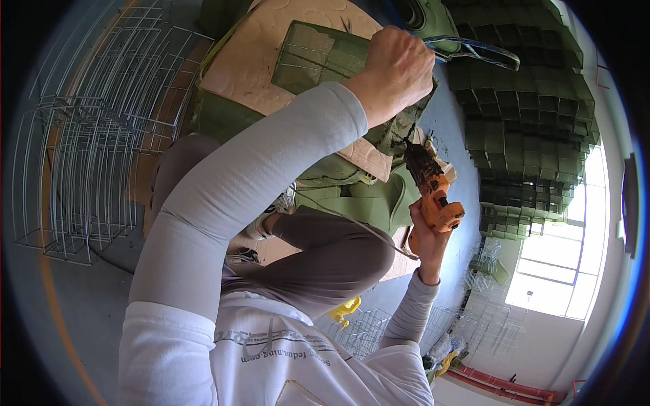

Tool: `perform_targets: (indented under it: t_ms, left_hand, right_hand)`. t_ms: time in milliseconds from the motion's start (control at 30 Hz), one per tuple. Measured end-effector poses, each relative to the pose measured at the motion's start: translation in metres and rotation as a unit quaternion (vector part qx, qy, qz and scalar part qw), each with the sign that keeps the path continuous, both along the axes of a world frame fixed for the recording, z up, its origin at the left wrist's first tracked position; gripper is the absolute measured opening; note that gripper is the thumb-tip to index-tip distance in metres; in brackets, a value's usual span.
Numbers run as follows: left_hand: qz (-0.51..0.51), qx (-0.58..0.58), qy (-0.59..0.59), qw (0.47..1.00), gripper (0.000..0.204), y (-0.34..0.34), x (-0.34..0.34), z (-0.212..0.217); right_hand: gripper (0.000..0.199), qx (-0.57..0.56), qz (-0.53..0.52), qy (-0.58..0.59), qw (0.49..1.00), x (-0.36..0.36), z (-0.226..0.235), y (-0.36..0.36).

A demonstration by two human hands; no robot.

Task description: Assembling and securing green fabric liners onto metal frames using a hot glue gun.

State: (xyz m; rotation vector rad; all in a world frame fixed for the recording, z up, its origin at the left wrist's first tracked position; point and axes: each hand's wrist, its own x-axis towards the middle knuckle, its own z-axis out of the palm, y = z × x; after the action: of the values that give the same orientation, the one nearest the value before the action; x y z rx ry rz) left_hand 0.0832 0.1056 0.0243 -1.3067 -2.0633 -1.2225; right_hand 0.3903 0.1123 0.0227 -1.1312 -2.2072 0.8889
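Observation:
My left hand (398, 73) is closed in a fist over the far right edge of a green fabric piece (294, 71) with a wire grid. Its fingertips are turned away, so what they grip is hidden. My right hand (430, 245) is wrapped around the grip of an orange gun-shaped tool (440, 210). Dark, crusty residue coats the tool's nose, which points up toward the fabric's dark-smeared corner below my left hand. A tan board (233, 74) lies under the fabric piece.
Bare wire frames (101, 128) stand stacked at the left. Piled green fabric boxes (521, 101) rise at the right. Rolled green fabric (430, 17) and a blue-and-black loop (484, 54) are beyond my left hand. Loose green fabric (376, 193) hangs near my knee.

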Motion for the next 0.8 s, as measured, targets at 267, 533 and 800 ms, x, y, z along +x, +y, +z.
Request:
perform_targets:
  t_ms: [267, 533, 800]
  left_hand:
    - [-0.006, -0.022, 0.028, 0.999, 0.023, -0.002, 0.014, -0.002]
    - [-0.007, -0.036, 0.044, 0.998, 0.024, -0.002, 0.023, -0.004]
    - [-0.025, -0.039, 0.029, 0.999, 0.023, -0.004, 0.015, -0.002]
  right_hand:
    - [0.025, -0.078, -0.01, -0.009, 0.997, 0.0, 0.015, -0.005]
    - [0.028, -0.099, 0.002, -0.017, 0.995, 0.004, 0.016, -0.004]
    - [0.026, -0.117, -0.027, 0.023, 0.992, 0.007, 0.021, -0.008]
